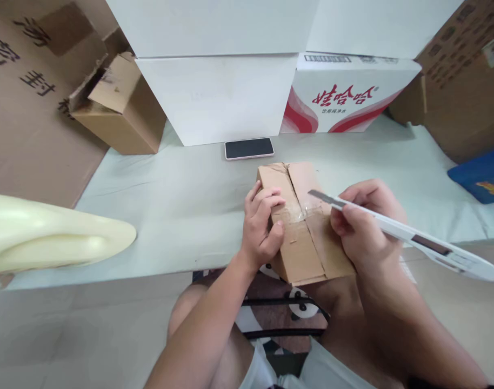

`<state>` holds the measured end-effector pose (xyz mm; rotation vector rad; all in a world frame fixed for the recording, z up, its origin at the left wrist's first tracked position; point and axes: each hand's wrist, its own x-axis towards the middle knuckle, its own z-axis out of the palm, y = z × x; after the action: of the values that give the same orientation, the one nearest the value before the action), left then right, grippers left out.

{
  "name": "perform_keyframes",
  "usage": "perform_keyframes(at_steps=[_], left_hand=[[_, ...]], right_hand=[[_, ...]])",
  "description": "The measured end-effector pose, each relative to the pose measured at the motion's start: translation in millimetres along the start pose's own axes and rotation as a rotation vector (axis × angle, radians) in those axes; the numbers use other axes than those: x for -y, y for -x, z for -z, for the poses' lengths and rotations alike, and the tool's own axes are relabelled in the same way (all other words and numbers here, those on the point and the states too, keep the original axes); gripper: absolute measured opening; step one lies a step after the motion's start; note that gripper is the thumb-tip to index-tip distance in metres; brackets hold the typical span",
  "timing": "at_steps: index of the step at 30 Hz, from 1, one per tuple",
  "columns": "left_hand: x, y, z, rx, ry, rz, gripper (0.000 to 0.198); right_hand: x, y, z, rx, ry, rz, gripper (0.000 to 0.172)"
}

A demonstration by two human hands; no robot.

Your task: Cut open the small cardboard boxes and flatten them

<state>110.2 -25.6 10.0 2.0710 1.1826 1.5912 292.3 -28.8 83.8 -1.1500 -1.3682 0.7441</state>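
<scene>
A small brown cardboard box (298,251) lies at the near edge of the table, with a strip of clear tape (301,212) across the middle of its top seam. My left hand (263,221) grips the box's left side, fingers and thumb bent over its top. In my right hand (368,221) is a white box cutter (417,235), its blade out and pointing left above the box. The blade appears apart from the cardboard. My right hand is close against the box's right side; whether it touches is unclear.
A phone (249,148) lies flat behind the box. White cartons (218,100) are stacked at the back, one with red print (340,100). An opened cardboard box (129,113) stands at the left, a pale yellow object (60,232) nearer. A blue item (482,175) lies far right.
</scene>
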Motion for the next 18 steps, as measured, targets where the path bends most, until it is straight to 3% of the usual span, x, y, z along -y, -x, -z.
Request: perform_keyframes(at_steps=[4, 7, 10, 13, 18], left_hand=[[8, -3, 11.9, 0.044, 0.016, 0.025, 0.027], [21, -3, 25.7, 0.033, 0.099, 0.112, 0.031], [35, -2, 39.3, -0.017, 0.186, 0.293, 0.033], [46, -2, 46.4, -0.102, 0.286, 0.495, 0.031], [55, -8, 42.3, -0.233, 0.512, 0.794, 0.030]], right_hand=[[-24, -16, -2, -0.282, -0.191, 0.073, 0.011], [-48, -23, 5, -0.366, -0.159, -0.037, 0.016], [-73, -23, 9, -0.304, -0.118, -0.203, 0.026], [-88, -19, 6, -0.147, -0.103, -0.355, 0.041], [-93, -14, -9, -0.024, -0.069, -0.400, 0.045]])
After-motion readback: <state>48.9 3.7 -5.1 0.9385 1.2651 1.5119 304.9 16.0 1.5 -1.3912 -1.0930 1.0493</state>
